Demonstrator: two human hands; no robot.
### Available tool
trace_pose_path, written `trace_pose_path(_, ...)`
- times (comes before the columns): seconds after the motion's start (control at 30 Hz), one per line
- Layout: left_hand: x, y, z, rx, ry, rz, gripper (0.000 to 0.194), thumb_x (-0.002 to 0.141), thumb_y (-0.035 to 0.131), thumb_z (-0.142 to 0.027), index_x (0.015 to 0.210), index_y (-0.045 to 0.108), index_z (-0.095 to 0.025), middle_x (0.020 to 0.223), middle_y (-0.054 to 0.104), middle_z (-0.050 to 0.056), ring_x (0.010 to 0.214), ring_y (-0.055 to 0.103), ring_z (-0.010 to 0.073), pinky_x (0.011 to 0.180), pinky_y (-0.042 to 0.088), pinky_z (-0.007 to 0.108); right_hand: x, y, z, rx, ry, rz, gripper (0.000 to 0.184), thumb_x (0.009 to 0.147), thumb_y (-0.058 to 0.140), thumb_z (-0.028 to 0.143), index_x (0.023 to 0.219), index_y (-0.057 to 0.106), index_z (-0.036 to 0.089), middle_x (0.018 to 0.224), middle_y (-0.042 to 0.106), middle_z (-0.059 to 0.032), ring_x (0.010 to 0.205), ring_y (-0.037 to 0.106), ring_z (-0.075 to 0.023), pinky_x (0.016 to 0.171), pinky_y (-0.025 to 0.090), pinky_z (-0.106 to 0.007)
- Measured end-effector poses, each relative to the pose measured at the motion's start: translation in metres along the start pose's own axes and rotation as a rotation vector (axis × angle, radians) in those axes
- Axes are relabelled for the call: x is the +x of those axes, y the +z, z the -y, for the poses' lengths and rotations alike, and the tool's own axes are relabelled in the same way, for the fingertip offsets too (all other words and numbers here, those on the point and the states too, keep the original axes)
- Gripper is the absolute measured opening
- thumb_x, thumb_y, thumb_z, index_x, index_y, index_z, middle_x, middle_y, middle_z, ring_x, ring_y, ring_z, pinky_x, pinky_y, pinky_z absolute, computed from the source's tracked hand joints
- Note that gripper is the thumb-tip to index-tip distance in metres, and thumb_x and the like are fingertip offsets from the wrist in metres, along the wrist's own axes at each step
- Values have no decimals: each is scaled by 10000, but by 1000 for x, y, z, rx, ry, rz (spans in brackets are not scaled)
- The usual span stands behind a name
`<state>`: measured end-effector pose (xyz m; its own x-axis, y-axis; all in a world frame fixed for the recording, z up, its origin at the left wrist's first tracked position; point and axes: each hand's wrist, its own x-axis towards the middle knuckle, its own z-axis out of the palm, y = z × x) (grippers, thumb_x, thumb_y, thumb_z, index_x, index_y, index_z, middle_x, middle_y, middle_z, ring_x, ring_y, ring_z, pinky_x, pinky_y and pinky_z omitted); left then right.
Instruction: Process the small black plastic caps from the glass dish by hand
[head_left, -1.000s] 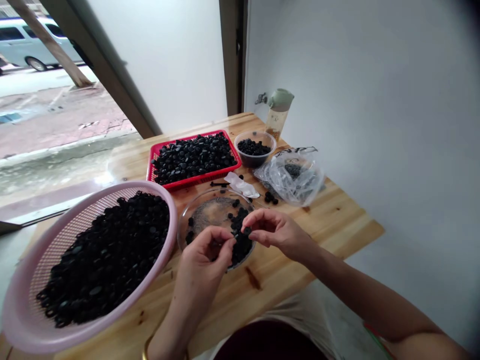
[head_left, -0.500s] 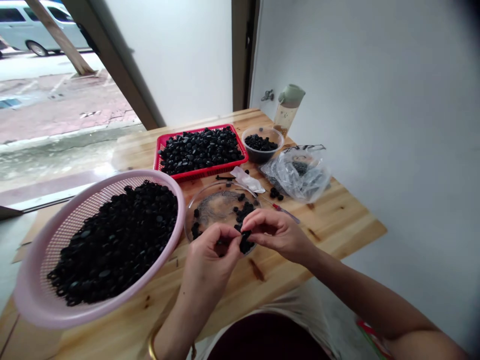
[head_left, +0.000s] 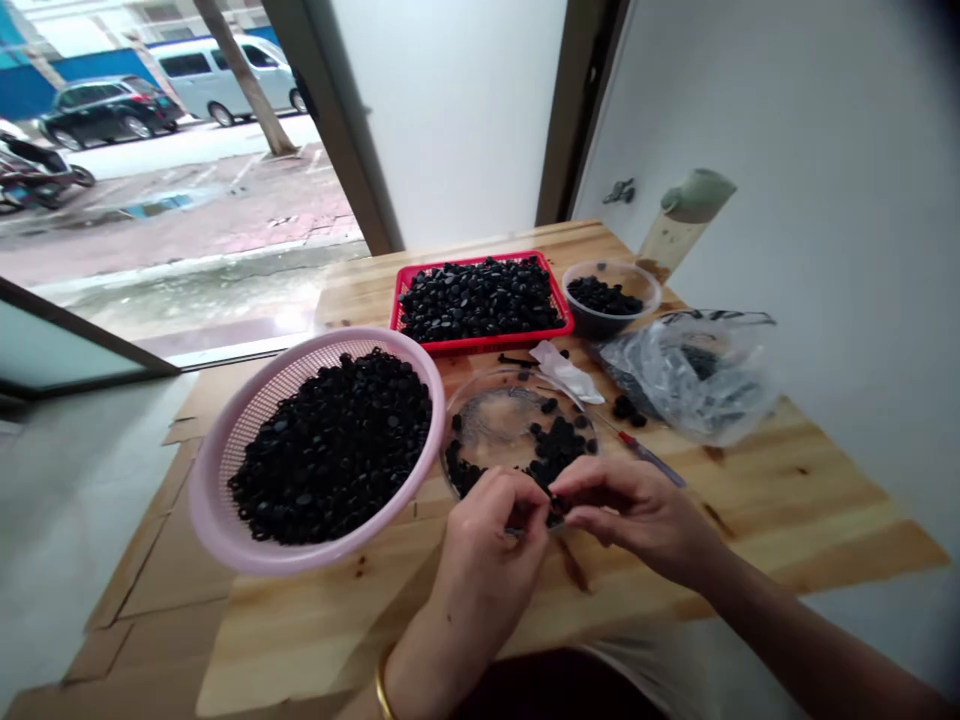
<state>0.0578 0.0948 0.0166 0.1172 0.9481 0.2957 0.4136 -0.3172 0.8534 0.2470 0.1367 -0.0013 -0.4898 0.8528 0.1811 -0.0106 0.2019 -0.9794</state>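
Note:
My left hand (head_left: 491,545) and my right hand (head_left: 637,515) meet fingertip to fingertip over the near rim of a clear shallow dish (head_left: 499,420) that holds some small black parts. Both hands are closed in a pinch on a small black piece (head_left: 556,498) between them. A pink round basket (head_left: 225,480) heaped with black parts sits just left of my left hand. A thin red-tipped tool (head_left: 649,458) lies on the wood just beyond my right hand.
At the back stand a red tray (head_left: 559,310) full of black parts, a clear bowl (head_left: 611,320) of more parts, a crumpled plastic bag (head_left: 694,375) and a green-lidded bottle (head_left: 679,225). The wooden table (head_left: 787,500) abuts a white wall; a window shows a street.
The view has swung left, so everything sits further right in the picture. My hands have stayed together, still pinching the small black piece over the dish's near rim.

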Motion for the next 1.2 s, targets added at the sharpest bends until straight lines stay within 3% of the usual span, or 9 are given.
trace_pose_path(0.1,-4,-15,-5,68,48,56,161,909,582,-50,939,669,-183,917,733,56,819,698,161,699,557,228,-1,0,1,94,84,-1,82,898,783,283,948,771,220,818,725,-30,620,590,-100,521,456,-172)
trace_pose_path(0.2,5,-56,-6,240,62,58,255,943,596,-125,1183,658,-189,1057,753,84,869,711,177,726,568,253,-2,-3,-6,182,198,-61,123,904,775,339,957,747,232,764,667,-8,557,529,-85,490,427,-170)
trace_pose_path(0.33,48,-122,13,646,-2,68,154,969,578,-222,1030,718,-200,972,759,68,847,700,222,775,543,334,0,-8,-19,229,255,-150,147,906,769,354,989,730,239,751,662,-2,532,517,-81,508,448,-187)
trace_pose_path(0.43,87,-143,42,769,-114,190,186,932,602,-201,1055,739,-178,926,768,70,835,701,237,813,539,365,5,-3,-19,260,261,-146,174,894,775,368,983,725,227,737,671,-4,532,523,-83,508,454,-187)
trace_pose_path(0.57,117,-131,78,785,-113,246,167,861,666,-186,992,768,-180,935,773,82,853,712,249,816,555,369,6,8,-9,292,258,-91,200,878,782,389,945,727,209,734,676,-6,529,496,-73,502,439,-175)
trace_pose_path(0.67,124,-122,86,796,-78,258,137,839,679,-183,933,775,-205,1062,772,95,1002,709,271,915,542,385,1,11,-7,313,264,-91,208,866,794,386,930,726,200,737,675,-5,529,476,-65,498,427,-165)
trace_pose_path(0.9,88,-116,21,822,-67,104,74,850,620,-174,885,685,-179,770,715,42,682,669,222,670,503,336,-2,13,-6,392,230,-129,185,876,794,365,961,731,212,747,702,-3,519,487,-60,477,421,-149)
trace_pose_path(1.07,30,-72,-12,577,219,43,96,866,612,-125,937,648,-178,752,648,-5,577,587,127,570,465,237,2,26,13,320,-7,-196,102,922,747,301,997,729,235,831,760,-17,552,554,-76,503,442,-174)
trace_pose_path(1.2,10,-37,-10,303,147,56,115,899,608,-110,963,673,-180,800,658,4,620,606,113,591,495,214,-2,32,17,41,-116,-218,125,919,742,226,1044,740,233,787,751,-10,593,584,-104,546,463,-211)
